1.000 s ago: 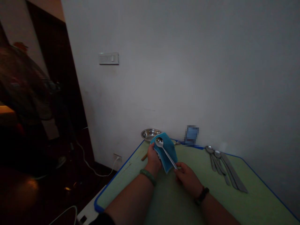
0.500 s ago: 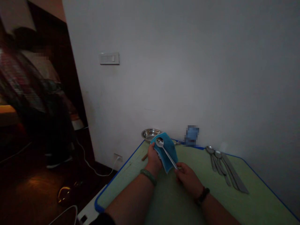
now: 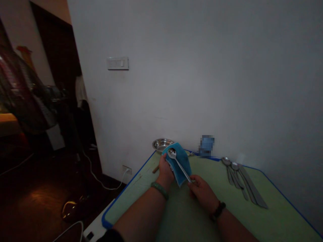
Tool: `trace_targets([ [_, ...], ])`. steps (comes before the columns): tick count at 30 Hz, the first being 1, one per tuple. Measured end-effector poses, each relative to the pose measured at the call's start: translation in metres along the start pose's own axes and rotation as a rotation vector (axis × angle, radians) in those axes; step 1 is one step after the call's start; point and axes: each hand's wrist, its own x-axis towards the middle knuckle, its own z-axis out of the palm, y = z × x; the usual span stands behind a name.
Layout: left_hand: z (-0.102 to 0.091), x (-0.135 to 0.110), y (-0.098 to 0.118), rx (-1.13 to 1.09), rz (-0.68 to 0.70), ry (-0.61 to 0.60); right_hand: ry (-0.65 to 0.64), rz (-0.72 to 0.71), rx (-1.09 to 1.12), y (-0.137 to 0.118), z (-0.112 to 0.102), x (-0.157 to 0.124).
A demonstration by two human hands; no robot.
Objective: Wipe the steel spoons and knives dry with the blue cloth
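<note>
My left hand (image 3: pixel 165 172) holds a folded teal cloth (image 3: pixel 183 165) up above the green tabletop. A metal spoon (image 3: pixel 178 164) lies across the cloth with its bowl near the top fold. My right hand (image 3: pixel 202 194) pinches the end of the spoon's handle between its fingers. The left hand's palm is partly hidden behind the cloth. A pale green bead bracelet circles my left wrist, and a dark band circles my right.
The blue-edged green table (image 3: pixel 217 174) holds a steel bowl (image 3: pixel 162 145), several spoons and flat-handled cutlery (image 3: pixel 242 183), and a small wooden stick (image 3: pixel 155 169). A blurred blue object (image 3: pixel 207 146) stands at the wall. A person (image 3: pixel 22 90) stands at far left beyond the table.
The person at far left has shifted position. My hands, the cloth and the spoon have barely moved.
</note>
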Motion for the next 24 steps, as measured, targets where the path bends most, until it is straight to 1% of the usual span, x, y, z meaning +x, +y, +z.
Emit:
trace_targets([
  [6, 0.0027, -0.0024, 0.0008, -0.008, 0.020, -0.020, 0.006, -0.008, -0.002, 0.0005, -0.0002, 0.0000],
  [11, 0.0050, -0.0044, 0.0012, -0.003, 0.018, 0.026, 0.007, -0.003, 0.022, 0.0011, 0.0004, -0.0004],
  [14, 0.0045, -0.0040, 0.0014, -0.018, 0.014, 0.027, 0.006, -0.012, 0.034, 0.0034, 0.0007, 0.0007],
  [20, 0.0040, -0.0029, 0.0030, -0.029, 0.049, 0.068, 0.010, -0.020, 0.034, 0.0056, -0.0001, 0.0014],
  [24, 0.0046, -0.0030, 0.0039, -0.029, 0.070, 0.066, 0.020, -0.017, 0.012, 0.0046, -0.0002, 0.0008],
])
